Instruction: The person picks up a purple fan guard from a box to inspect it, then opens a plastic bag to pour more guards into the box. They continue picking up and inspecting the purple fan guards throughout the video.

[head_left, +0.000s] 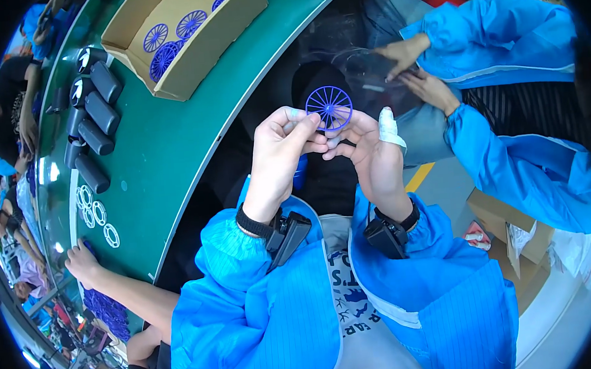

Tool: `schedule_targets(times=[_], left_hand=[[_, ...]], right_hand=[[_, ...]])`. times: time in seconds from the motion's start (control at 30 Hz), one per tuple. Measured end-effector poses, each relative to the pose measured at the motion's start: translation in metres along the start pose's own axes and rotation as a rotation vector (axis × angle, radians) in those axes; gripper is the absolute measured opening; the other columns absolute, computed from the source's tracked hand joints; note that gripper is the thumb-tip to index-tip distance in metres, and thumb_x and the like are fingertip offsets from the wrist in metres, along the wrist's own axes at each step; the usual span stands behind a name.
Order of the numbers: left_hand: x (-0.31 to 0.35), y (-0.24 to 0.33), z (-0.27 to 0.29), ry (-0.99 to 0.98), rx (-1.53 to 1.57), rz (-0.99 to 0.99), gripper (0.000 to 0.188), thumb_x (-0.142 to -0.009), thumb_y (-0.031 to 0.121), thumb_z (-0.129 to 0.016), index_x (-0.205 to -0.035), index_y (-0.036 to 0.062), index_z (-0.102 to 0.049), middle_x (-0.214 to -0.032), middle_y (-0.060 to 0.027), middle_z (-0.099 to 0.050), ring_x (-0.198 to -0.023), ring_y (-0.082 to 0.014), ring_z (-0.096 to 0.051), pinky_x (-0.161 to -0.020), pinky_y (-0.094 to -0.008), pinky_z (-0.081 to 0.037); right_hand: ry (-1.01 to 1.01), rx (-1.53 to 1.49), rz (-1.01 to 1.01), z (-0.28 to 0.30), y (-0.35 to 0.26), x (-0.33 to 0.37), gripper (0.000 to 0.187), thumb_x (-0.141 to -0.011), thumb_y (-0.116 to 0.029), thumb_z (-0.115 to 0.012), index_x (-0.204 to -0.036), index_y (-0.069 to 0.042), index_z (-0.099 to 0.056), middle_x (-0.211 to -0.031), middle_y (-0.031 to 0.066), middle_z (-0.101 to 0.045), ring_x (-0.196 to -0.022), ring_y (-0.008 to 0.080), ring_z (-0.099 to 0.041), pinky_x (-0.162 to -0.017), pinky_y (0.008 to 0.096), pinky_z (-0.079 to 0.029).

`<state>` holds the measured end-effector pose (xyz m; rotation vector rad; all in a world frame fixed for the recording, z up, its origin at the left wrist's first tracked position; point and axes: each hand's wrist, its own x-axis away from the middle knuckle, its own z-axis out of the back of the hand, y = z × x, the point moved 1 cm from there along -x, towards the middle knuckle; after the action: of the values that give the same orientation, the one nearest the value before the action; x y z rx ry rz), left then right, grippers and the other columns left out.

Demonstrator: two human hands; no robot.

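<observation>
A thin purple spoked ring (330,107), like a small fan guard, is held up in front of me, clear of the table. My left hand (278,155) pinches its lower left edge between thumb and forefinger. At its lower right, the curled fingers of my right hand (374,153) hold the rim, partly behind the spokes. A white wrapping covers one raised digit of that hand. More purple spoked rings (192,24) lie in an open cardboard box (221,49) on the green table (169,135).
Several dark grey housings (96,135) and white rings (99,213) lie on the table at left. Another person's hand (82,263) rests at its edge by a purple mesh pile (107,314). At right, a co-worker's hands (406,57) handle clear plastic. An opened carton (512,238) stands lower right.
</observation>
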<state>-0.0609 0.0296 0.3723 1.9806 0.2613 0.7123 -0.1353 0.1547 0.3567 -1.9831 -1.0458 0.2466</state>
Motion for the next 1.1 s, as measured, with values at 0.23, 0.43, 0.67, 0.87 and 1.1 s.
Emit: schedule_targets(times=[0.23, 0.43, 0.67, 0.87, 1.1], left_hand=[[0.001, 0.023, -0.002, -0.065, -0.370, -0.200, 0.011, -0.088, 0.010, -0.056, -0.089, -0.0002, -0.057, -0.075, -0.0060, -0.061, -0.067, -0.0090, -0.059, -0.063, -0.0207, -0.049], [-0.001, 0.132, 0.011, 0.156, -0.554, -0.630, 0.014, -0.089, 0.012, -0.053, -0.095, 0.0001, -0.059, -0.086, -0.0065, -0.062, -0.071, -0.0090, -0.056, -0.065, -0.0220, -0.046], [-0.026, 0.203, 0.069, 0.233, -0.704, -0.679, 0.021, -0.091, 0.017, -0.050, -0.099, 0.0003, -0.060, -0.088, -0.0069, -0.062, -0.078, -0.0105, -0.056, -0.073, -0.0231, -0.045], [-0.072, 0.200, 0.120, 0.195, -1.238, -0.460, 0.022, -0.088, 0.018, -0.052, -0.099, 0.0012, -0.060, -0.093, -0.0103, -0.062, -0.089, -0.0184, -0.058, -0.080, -0.0282, -0.045], [-0.112, 0.160, 0.134, 0.214, -1.602, -0.583, 0.031, -0.082, 0.027, -0.053, -0.104, 0.0064, -0.059, -0.102, -0.0133, -0.058, -0.100, -0.0301, -0.054, -0.086, -0.0382, -0.043]], right_hand=[[0.057, 0.216, 0.040, 0.010, 0.014, -0.008, 0.019, -0.091, -0.016, -0.050, -0.100, -0.001, -0.055, -0.084, 0.0073, -0.058, -0.073, 0.0127, -0.057, -0.066, 0.0274, -0.049], [0.188, 0.194, -0.138, 0.067, 0.036, -0.044, 0.012, -0.090, -0.012, -0.051, -0.097, -0.003, -0.054, -0.083, 0.0055, -0.057, -0.070, 0.0116, -0.056, -0.064, 0.0271, -0.049], [0.399, 0.009, -0.215, 0.104, 0.061, -0.163, 0.019, -0.087, -0.016, -0.053, -0.102, -0.005, -0.054, -0.094, 0.0077, -0.059, -0.075, 0.0143, -0.058, -0.066, 0.0289, -0.050], [-0.023, 0.340, -0.359, 0.074, 0.082, -0.121, 0.018, -0.089, -0.020, -0.052, -0.099, -0.006, -0.059, -0.085, 0.0031, -0.060, -0.074, 0.0124, -0.057, -0.063, 0.0242, -0.046], [-0.069, 0.617, -0.236, 0.064, 0.083, -0.055, 0.014, -0.090, -0.007, -0.049, -0.098, -0.001, -0.059, -0.086, 0.0038, -0.060, -0.077, 0.0099, -0.057, -0.068, 0.0218, -0.046]])
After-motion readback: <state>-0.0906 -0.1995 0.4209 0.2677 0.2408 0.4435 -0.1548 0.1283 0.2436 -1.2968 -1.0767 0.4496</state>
